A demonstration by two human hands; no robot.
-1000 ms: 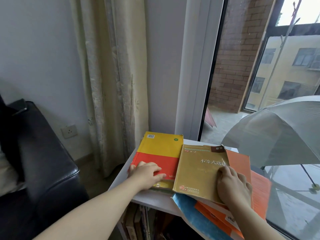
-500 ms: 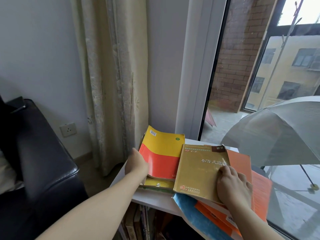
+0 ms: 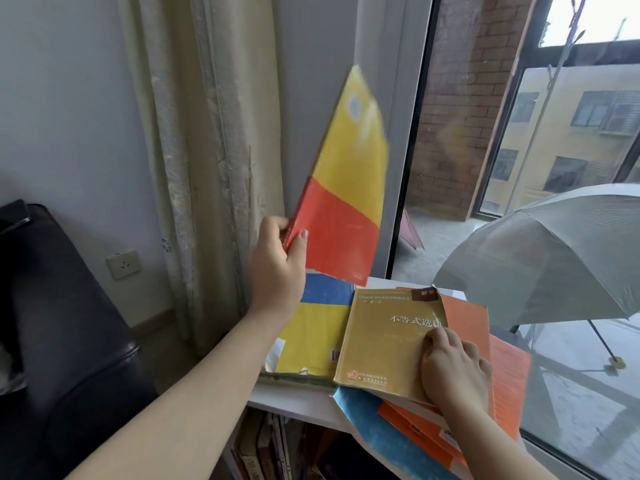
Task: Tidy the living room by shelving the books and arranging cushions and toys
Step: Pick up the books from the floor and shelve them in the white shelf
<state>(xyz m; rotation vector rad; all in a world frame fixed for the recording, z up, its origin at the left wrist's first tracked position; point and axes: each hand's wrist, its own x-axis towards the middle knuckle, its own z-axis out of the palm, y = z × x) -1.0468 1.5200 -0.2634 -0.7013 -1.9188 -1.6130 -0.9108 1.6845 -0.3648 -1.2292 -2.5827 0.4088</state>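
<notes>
One red-and-yellow paperback held aloft, tilted and blurred, clear of the pile and above the far left corner of a white bookshelf top beside a glass balcony door. Left grip closed on the paperback's lower left edge, thumb across the red cover, fingers behind.

Directly beneath, flat along the shelf top's left edge, a blue-and-yellow paperback, barcode toward the near edge. Overlapping its right side, a mustard-yellow textbook with a Chinese title.

Right grip on that textbook's near right part, fingers bent, tips pressed to the cover, thumb hidden. Impossible to tell whether clasping the edge or merely pressing.

Under the textbook, orange workbooks fanned toward the right edge and a light-blue book jutting past the near edge. More books upright in the compartment below.

Left of the shelf, a cream curtain, a wall socket and a black leather sofa. Beyond the glass, an open grey umbrella on the balcony floor.
</notes>
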